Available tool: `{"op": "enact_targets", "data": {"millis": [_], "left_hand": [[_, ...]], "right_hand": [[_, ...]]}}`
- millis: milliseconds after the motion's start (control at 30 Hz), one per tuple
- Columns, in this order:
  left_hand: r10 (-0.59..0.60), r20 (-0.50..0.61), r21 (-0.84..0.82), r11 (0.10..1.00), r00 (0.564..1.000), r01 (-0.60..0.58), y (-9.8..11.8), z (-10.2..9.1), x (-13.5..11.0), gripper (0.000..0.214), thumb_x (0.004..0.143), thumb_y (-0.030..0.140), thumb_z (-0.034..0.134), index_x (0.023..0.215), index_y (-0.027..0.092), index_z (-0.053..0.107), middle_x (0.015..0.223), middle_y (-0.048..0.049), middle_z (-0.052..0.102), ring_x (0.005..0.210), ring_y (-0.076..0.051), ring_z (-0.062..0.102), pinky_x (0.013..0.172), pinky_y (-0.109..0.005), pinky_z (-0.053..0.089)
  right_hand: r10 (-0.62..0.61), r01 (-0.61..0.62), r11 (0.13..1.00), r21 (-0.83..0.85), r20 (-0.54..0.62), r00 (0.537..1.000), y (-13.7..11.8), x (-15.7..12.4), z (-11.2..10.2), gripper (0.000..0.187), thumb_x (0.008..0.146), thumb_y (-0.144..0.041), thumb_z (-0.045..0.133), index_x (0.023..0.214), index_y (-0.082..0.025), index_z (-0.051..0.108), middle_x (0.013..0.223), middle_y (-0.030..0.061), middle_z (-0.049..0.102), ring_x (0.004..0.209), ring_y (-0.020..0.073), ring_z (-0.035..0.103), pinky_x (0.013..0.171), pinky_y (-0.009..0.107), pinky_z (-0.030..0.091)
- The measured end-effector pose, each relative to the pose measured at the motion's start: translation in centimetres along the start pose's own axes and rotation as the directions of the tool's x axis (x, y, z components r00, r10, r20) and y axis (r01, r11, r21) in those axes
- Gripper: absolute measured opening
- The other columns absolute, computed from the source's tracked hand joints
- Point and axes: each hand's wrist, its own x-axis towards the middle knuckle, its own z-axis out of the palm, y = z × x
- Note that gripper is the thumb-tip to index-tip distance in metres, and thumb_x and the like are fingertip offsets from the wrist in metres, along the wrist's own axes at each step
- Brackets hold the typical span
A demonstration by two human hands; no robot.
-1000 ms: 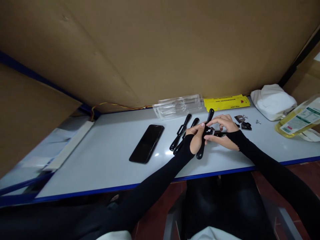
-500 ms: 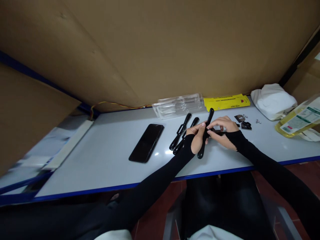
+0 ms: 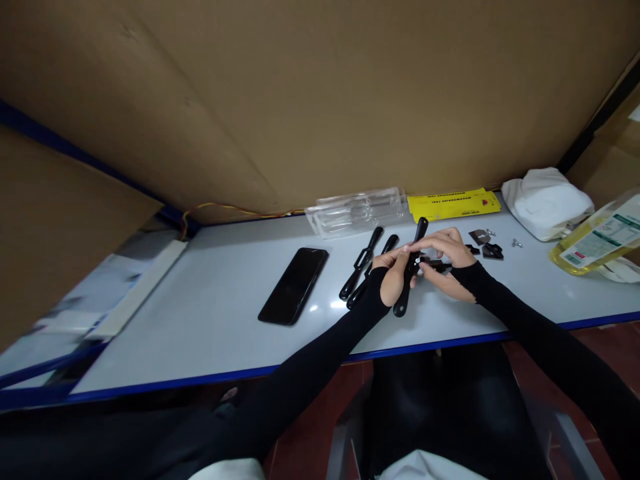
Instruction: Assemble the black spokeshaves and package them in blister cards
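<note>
- Head view: black tool (image 3: 405, 289), right of the phone (image 3: 293, 287), pinched mid-body by our left hand (image 3: 393, 283).
- Our right hand (image 3: 454, 250) is at that middle too; we can't tell if it's gripping.
- We're guessing stiff, light-ish, kinda slick; we'd grab its handle (image 3: 421, 230).

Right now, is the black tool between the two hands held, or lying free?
Held. The left hand grips the black tool; the right hand has fingers at its middle.
</note>
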Motion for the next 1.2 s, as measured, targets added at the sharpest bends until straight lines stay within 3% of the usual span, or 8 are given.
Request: {"op": "enact_targets", "data": {"millis": [200,400,600,733,833,933,1067,1200], "left_hand": [[0.006,-0.009,-0.025,1.000,1.000,-0.006,-0.36,-0.01,0.08,0.062,0.087,0.071,0.074,0.107,0.012,0.081,0.050,0.0007,0.060,0.038,-0.013,0.049,0.042,-0.026,0.037],[-0.001,-0.033,-0.037,0.999,0.999,0.000,-0.05,-0.09,0.25,0.063,0.085,0.070,0.076,0.107,0.011,0.080,0.050,0.0017,0.060,0.038,-0.012,0.049,0.043,-0.025,0.039],[-0.014,-0.023,-0.032,0.999,1.000,0.013,-0.23,0.02,0.11,0.061,0.086,0.071,0.074,0.100,0.012,0.080,0.057,-0.0022,0.066,0.038,-0.012,0.051,0.041,-0.025,0.037],[-0.002,-0.001,-0.040,0.999,1.000,0.002,-0.37,0.01,0.01,0.056,0.090,0.067,0.072,0.100,0.013,0.081,0.048,0.0012,0.058,0.039,-0.011,0.049,0.042,-0.024,0.037],[0.003,-0.001,-0.039,0.999,1.000,-0.003,-0.32,0.04,0.03,0.056,0.090,0.067,0.072,0.102,0.013,0.081,0.054,0.0002,0.063,0.038,-0.011,0.049,0.041,-0.024,0.036],[0.012,-0.013,-0.031,0.999,1.000,-0.012,-0.24,0.14,0.10,0.059,0.088,0.070,0.073,0.096,0.012,0.080,0.056,-0.0018,0.065,0.037,-0.011,0.050,0.041,-0.025,0.036],[0.007,-0.021,-0.021,1.000,1.000,-0.008,-0.26,0.15,0.11,0.059,0.088,0.070,0.073,0.099,0.012,0.081,0.050,0.0010,0.059,0.037,-0.011,0.049,0.040,-0.024,0.036],[0.008,-0.005,-0.052,0.999,1.000,-0.009,-0.17,0.08,0.03,0.060,0.088,0.068,0.073,0.105,0.011,0.080,0.060,-0.0021,0.068,0.039,-0.011,0.051,0.041,-0.024,0.037]], "right_hand": [[0.097,-0.095,0.994,0.052,-0.056,0.994,-0.34,-0.01,0.20,0.046,0.082,-0.023,0.082,0.127,-0.027,0.071,0.099,0.0062,0.080,0.104,0.0286,0.065,0.083,0.041,0.055],[0.078,-0.071,0.990,0.118,-0.053,0.996,-0.89,-0.13,0.05,0.064,0.082,-0.021,0.077,0.144,-0.027,0.063,0.117,0.0083,0.080,0.115,0.0282,0.067,0.084,0.039,0.058],[0.123,-0.114,0.982,0.149,-0.047,0.991,-0.58,-0.15,0.19,0.036,0.092,-0.021,0.071,0.127,-0.026,0.069,0.097,0.0052,0.082,0.099,0.0250,0.070,0.081,0.037,0.056],[0.071,-0.064,0.992,0.112,-0.062,0.996,-0.53,-0.19,0.24,0.045,0.087,-0.022,0.073,0.132,-0.026,0.068,0.114,0.0080,0.079,0.108,0.0276,0.067,0.083,0.039,0.054],[0.071,-0.066,0.997,0.042,-0.120,0.990,-0.49,-0.16,0.34,0.043,0.083,-0.025,0.082,0.124,-0.025,0.070,0.102,0.0064,0.080,0.104,0.0281,0.065,0.082,0.039,0.053],[0.097,-0.087,0.988,0.125,-0.077,0.992,-0.40,-0.14,0.48,0.035,0.090,-0.023,0.075,0.124,-0.026,0.070,0.095,0.0048,0.081,0.105,0.0265,0.067,0.081,0.037,0.053],[0.063,-0.058,0.996,0.063,-0.086,0.994,-0.29,-0.18,0.59,0.045,0.084,-0.024,0.080,0.128,-0.026,0.071,0.111,0.0081,0.080,0.114,0.0297,0.064,0.087,0.041,0.052],[0.091,-0.080,0.990,0.117,-0.089,0.992,-0.10,0.03,0.48,0.022,0.088,-0.028,0.080,0.110,-0.026,0.077,0.094,0.0050,0.079,0.094,0.0247,0.064,0.079,0.037,0.050]]}}
